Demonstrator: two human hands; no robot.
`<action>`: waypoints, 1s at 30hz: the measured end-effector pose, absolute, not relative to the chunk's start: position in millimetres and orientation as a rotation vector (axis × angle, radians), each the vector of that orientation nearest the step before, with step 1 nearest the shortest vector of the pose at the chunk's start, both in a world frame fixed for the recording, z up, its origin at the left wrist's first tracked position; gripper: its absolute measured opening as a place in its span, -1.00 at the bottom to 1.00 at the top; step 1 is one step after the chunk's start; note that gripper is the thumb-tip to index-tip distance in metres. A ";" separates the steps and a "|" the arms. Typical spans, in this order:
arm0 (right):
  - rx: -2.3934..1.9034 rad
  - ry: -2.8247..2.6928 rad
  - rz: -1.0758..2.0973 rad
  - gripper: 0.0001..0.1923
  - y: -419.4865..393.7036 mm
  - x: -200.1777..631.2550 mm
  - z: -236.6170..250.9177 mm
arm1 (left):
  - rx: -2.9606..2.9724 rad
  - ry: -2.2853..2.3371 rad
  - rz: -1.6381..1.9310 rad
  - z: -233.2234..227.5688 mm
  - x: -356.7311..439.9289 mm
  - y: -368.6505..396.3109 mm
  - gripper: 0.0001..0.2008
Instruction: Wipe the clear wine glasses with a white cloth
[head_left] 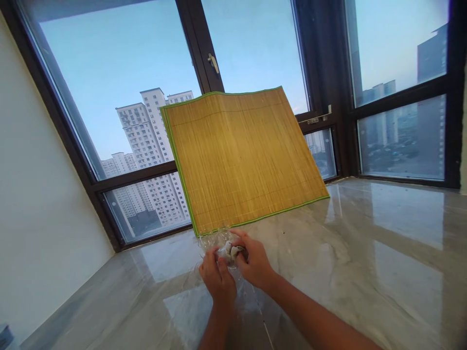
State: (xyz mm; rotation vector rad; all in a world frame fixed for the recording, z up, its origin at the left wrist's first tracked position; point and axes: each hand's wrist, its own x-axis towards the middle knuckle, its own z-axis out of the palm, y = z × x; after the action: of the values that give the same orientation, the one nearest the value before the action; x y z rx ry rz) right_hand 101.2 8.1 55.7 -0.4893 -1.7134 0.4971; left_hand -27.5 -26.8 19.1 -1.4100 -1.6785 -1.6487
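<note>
Wall (pixel 40 194): a plain white surface is seen at the far left, meeting the sill at its corner.
Window (pixel 120 97): dark-framed panes are seen behind, with tower blocks and sky beyond.
Bamboo mat (pixel 241 155): a yellow slatted mat with a green edge is stood nearly upright, leaned against the window frame, its lower edge resting on the sill just behind the hands.
Left hand (pixel 218 279): the fingers are curled and closed onto the near side of the bundle, pinching the clear wrapper.
Bundle (pixel 230 251): a small pale lump inside crinkled clear plastic is held between both hands, just above the sill and in front of the mat's lower left corner; what it is cannot be told.
Right hand (pixel 255 262): the fingers are bent over the bundle's right side, gripping the plastic.
Marble sill (pixel 365 243): a glossy grey-veined surface is spread to the right, with reflections of the panes.
Progress: the wrapper is judged to be partly worked at; the lump is not yet freed from it.
</note>
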 end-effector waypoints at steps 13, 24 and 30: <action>-0.427 -1.871 0.732 -0.41 8.3 95.0 54.0 | -1.427 -1.576 -1.548 25.9 -38.5 -29.4 -0.64; -0.467 -1.971 0.641 -0.41 5.4 93.1 51.6 | -1.564 -1.568 -1.487 31.0 -37.0 -33.8 -0.51; -0.351 -1.938 0.719 -0.34 -4.6 100.2 58.6 | -1.508 -1.665 -1.624 34.1 -35.0 -33.6 -0.50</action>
State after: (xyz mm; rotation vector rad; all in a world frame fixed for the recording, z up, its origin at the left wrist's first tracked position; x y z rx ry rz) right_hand 100.2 -4.6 58.6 -0.3512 -1.9383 0.7187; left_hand -35.0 -33.6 34.1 -1.5082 -1.6649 -1.6241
